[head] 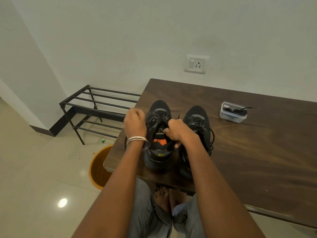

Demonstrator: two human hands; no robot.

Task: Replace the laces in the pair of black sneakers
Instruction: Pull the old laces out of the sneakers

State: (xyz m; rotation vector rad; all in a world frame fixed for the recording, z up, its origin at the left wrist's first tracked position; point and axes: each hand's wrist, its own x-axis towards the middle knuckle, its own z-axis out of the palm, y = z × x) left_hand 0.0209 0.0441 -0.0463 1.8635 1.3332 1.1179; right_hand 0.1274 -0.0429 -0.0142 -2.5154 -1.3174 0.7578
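Left hand (pixel 134 121): fist curled, apparently pulling a lace beside the left sneaker (pixel 158 134).
Right hand (pixel 175 131): fingers clamped on that sneaker's tongue.
Right sneaker (pixel 197 133): laced, just beside.
Sneakers: near the bench (pixel 257 152) left corner.
Open room: bench surface rightward, past the plastic container (pixel 233 112).

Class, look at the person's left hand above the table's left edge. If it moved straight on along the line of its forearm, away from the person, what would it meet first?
Probably the black metal shoe rack beyond the table edge. The left hand points up-frame, left of the left sneaker, so it likely misses it. Depth is unclear: the rack sits lower, so the hand might pass above it to the wall.
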